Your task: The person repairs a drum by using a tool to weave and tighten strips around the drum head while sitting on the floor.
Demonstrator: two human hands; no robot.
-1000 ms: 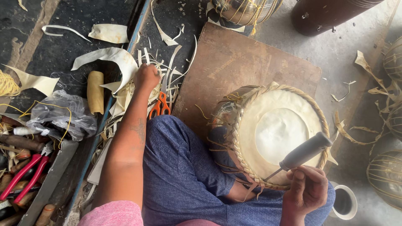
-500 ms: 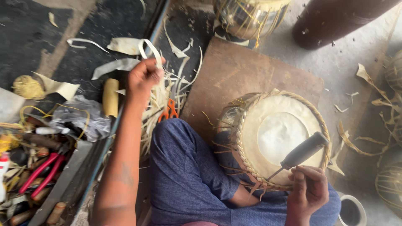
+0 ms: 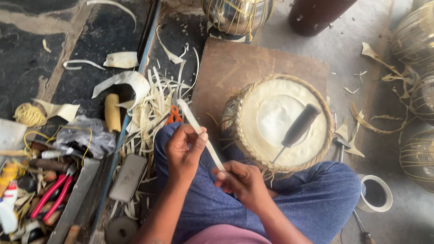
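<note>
My left hand point(image 3: 183, 151) pinches a long pale strip point(image 3: 192, 119) of hide over my lap. My right hand point(image 3: 244, 180) grips the same strip at its lower end. The strip slants up and to the left, away from my hands. Just right of my hands, a small drum point(image 3: 282, 122) with a pale skin head and a braided rim leans against my blue-trousered legs. An awl with a black handle point(image 3: 300, 124) lies across the drum head, its metal point at the near rim. Neither hand touches the awl.
The drum stands on a brown wooden board point(image 3: 235, 68). Pale strips point(image 3: 149, 108) and orange-handled scissors point(image 3: 174, 115) lie to the left. Far left are red-handled pliers point(image 3: 49, 194) among tools. A tape roll point(image 3: 375, 194) sits right, more strapped drums point(image 3: 416, 40) beyond.
My left hand has come back from the pile of strips with one strip. My right hand has left the awl and taken the strip's lower end.
</note>
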